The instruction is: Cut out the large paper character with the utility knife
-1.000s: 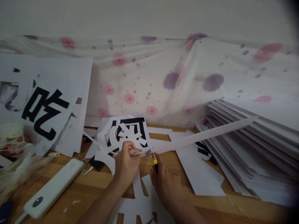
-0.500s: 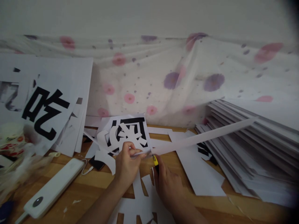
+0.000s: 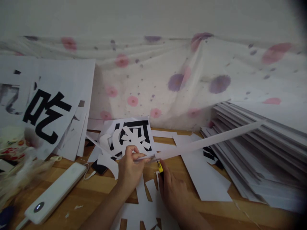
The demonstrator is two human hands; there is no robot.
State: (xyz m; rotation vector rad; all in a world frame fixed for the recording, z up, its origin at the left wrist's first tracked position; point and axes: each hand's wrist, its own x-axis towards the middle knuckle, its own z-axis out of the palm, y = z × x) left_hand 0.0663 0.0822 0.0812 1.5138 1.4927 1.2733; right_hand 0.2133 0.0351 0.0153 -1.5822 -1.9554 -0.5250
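Observation:
My left hand [image 3: 132, 166] pinches a long white strip [image 3: 206, 141] that slants up to the right, its far end over the stacked sheets. In my right hand [image 3: 173, 188] is a yellow-and-black utility knife [image 3: 160, 166], its thin blade up against the strip just right of my left fingertips. Behind my left hand lies a white sheet with a black printed character [image 3: 136, 123], with several cut-out white pieces [image 3: 130, 137] heaped on it. Below both hands rests a white cut-out board [image 3: 141, 210] with slots in it.
A tall stack of white sheets [image 3: 254, 159] stands at the right. White boards with a black character [image 3: 48, 115] lean at the left. A white power bank [image 3: 55, 193], a cable [image 3: 90, 174] and a crumpled plastic bag [image 3: 21, 175] lie at the left on the wooden table [image 3: 96, 198].
The knife and my right hand have shifted very slightly down. The power bank's round display has lit up. My left hand and the strip stay in place.

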